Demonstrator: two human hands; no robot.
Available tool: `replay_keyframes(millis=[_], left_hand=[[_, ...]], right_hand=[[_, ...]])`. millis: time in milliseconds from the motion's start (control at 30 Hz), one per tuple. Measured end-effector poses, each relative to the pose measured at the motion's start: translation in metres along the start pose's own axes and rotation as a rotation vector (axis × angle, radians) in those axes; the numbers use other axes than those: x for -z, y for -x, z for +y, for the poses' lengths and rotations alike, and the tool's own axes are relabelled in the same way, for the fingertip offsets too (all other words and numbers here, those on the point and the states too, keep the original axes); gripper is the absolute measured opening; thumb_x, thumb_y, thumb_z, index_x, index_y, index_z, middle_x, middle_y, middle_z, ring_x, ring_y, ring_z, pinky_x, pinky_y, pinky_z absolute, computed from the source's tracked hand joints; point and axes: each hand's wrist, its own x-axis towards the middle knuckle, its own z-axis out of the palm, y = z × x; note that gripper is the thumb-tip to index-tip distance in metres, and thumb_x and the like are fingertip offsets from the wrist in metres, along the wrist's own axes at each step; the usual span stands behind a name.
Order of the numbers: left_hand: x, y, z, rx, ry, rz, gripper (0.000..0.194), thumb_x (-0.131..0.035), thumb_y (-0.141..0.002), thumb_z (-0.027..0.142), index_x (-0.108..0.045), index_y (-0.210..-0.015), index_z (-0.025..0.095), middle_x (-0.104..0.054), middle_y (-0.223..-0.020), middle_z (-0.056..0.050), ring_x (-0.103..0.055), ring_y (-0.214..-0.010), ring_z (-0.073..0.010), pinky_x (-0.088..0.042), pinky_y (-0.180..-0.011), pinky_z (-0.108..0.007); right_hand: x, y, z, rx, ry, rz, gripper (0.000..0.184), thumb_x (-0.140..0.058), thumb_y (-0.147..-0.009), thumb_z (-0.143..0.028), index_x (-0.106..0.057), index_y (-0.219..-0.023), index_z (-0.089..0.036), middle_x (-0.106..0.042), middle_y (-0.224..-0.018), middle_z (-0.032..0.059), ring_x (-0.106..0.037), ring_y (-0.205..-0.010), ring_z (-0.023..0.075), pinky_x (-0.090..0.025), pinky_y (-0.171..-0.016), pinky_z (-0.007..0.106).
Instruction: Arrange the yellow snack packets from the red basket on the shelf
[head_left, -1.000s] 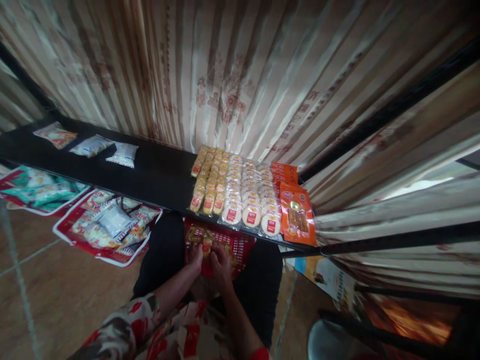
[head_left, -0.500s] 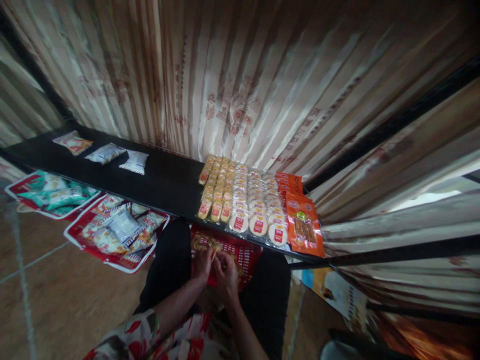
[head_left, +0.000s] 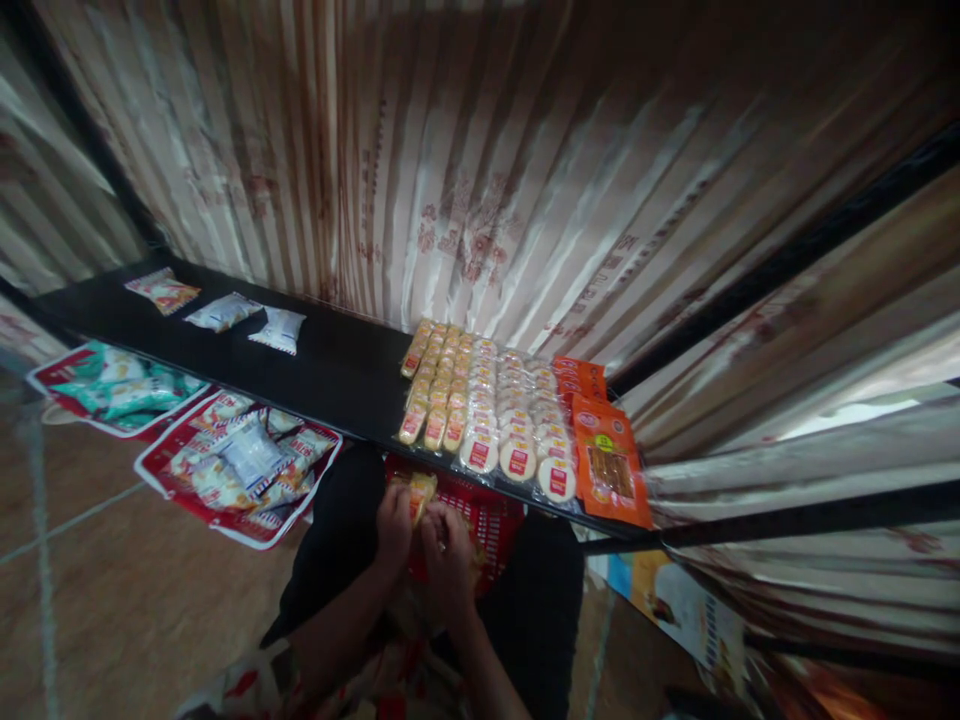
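Both my hands are over a red mesh basket (head_left: 491, 520) resting on my lap. My left hand (head_left: 394, 527) is closed around a small stack of yellow snack packets (head_left: 421, 493) lifted just above the basket. My right hand (head_left: 447, 545) is curled beside it, fingers touching the same packets. On the black shelf (head_left: 337, 365) in front lie neat rows of yellow packets (head_left: 439, 385), round white cakes with red labels (head_left: 517, 420) and orange packets (head_left: 604, 455).
Three loose packets (head_left: 225, 312) lie at the shelf's far left. Two red trays of bagged snacks (head_left: 240, 460) sit on the floor to the left. A striped curtain (head_left: 480, 170) hangs behind the shelf. Black shelf rails (head_left: 787, 520) run to the right.
My hands rose from inside the basket, lifting the yellow packets. The camera view shifted so that the shelf sits lower in frame.
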Motion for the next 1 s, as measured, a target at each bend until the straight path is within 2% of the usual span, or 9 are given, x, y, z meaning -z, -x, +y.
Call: replay_keyframes(millis=[133,300,467,700,833,1000], left_hand=[[0.001,-0.008,0.013,-0.09,0.021,0.069,0.022,-0.045,-0.069,0.039,-0.054,-0.067,0.019,-0.056,-0.062,0.001,-0.053,-0.061,-0.0142,-0.044,-0.06,-0.025],[0.004,-0.021,0.027,-0.183,-0.005,0.1,0.021,-0.046,-0.074,0.036,-0.055,-0.07,0.018,-0.059,-0.066,0.0,-0.056,-0.064,-0.0145,-0.045,-0.062,-0.024],[0.009,-0.033,0.037,-0.219,-0.012,0.112,0.02,-0.045,-0.077,0.035,-0.056,-0.076,0.018,-0.061,-0.073,-0.001,-0.058,-0.07,-0.0145,-0.046,-0.066,-0.024],[0.021,-0.059,0.048,-0.232,-0.133,0.114,0.025,-0.046,-0.079,0.04,-0.057,-0.083,0.018,-0.064,-0.08,-0.003,-0.061,-0.077,-0.0168,-0.048,-0.073,-0.028],[0.027,-0.081,0.059,-0.219,-0.223,0.135,0.029,-0.044,-0.081,0.042,-0.058,-0.09,0.019,-0.066,-0.086,-0.005,-0.062,-0.081,-0.0189,-0.048,-0.076,-0.031],[0.031,-0.106,0.069,-0.249,-0.308,0.135,0.032,-0.041,-0.083,0.043,-0.057,-0.096,0.018,-0.067,-0.093,-0.007,-0.063,-0.086,-0.0206,-0.049,-0.079,-0.033]], right_hand=[[-0.004,-0.013,-0.017,-0.023,-0.029,-0.048,0.019,-0.049,-0.083,-0.036,-0.058,-0.089,-0.021,-0.064,-0.083,0.0033,-0.06,-0.074,0.0159,-0.049,-0.068,0.027],[-0.01,-0.031,-0.03,-0.063,0.007,-0.101,0.02,-0.053,-0.08,-0.036,-0.059,-0.087,-0.018,-0.063,-0.079,0.0031,-0.059,-0.069,0.0152,-0.048,-0.065,0.026],[-0.021,-0.048,-0.042,-0.083,-0.015,-0.118,0.015,-0.054,-0.078,-0.032,-0.059,-0.083,-0.019,-0.065,-0.077,0.0017,-0.058,-0.063,0.0134,-0.048,-0.062,0.025],[-0.048,-0.076,-0.041,-0.057,-0.05,-0.164,0.011,-0.052,-0.075,-0.025,-0.057,-0.082,-0.018,-0.065,-0.076,0.0021,-0.059,-0.056,0.0122,-0.049,-0.058,0.025],[-0.064,-0.099,-0.044,-0.052,-0.09,-0.24,0.011,-0.051,-0.074,-0.02,-0.058,-0.083,-0.019,-0.067,-0.079,0.0029,-0.063,-0.062,0.0131,-0.052,-0.062,0.026],[-0.08,-0.127,-0.052,-0.174,-0.17,-0.376,0.017,-0.054,-0.075,-0.018,-0.058,-0.092,-0.018,-0.068,-0.093,0.0067,-0.067,-0.081,0.0158,-0.055,-0.074,0.029]])
